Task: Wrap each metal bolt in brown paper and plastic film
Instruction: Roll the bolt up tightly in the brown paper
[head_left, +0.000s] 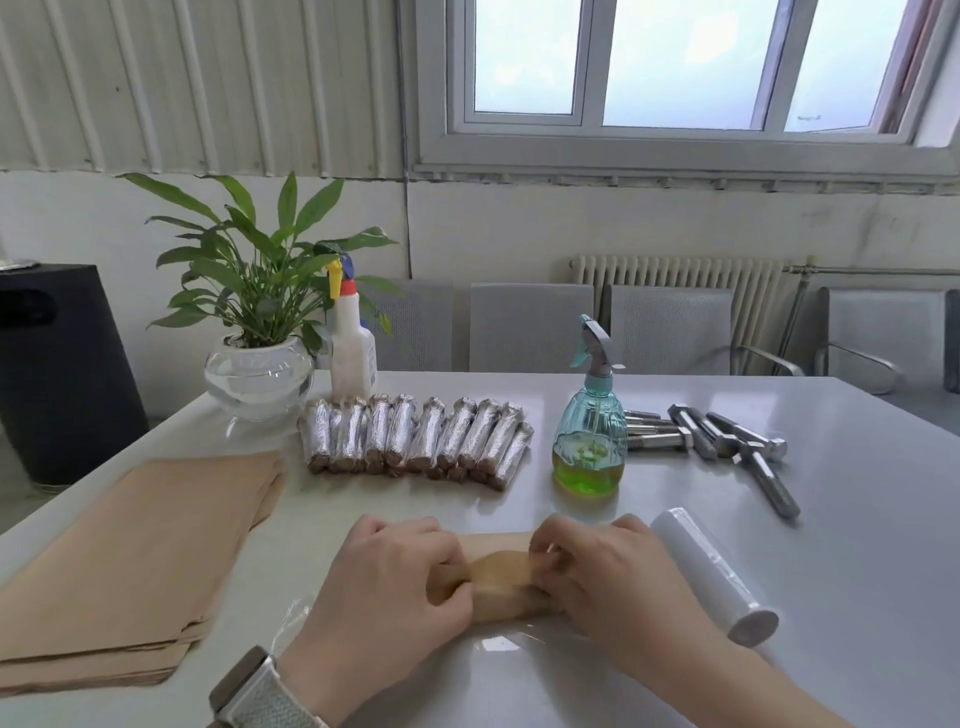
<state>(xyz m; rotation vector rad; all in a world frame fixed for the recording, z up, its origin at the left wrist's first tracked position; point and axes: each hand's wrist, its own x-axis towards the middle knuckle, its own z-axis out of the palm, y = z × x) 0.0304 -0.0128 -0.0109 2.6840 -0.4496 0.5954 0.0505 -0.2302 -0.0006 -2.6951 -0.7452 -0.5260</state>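
Glossy grey table (779, 519): both hands' (384, 587) (608, 577) grip pinches crinkled brown paper roll (501, 582).

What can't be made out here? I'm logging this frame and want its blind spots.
Head view only:
- Bolt inside the brown paper roll: hidden by paper, left hand and right hand.
- Paper stack: cut off at the left edge.
- White bottle label: too small to read.
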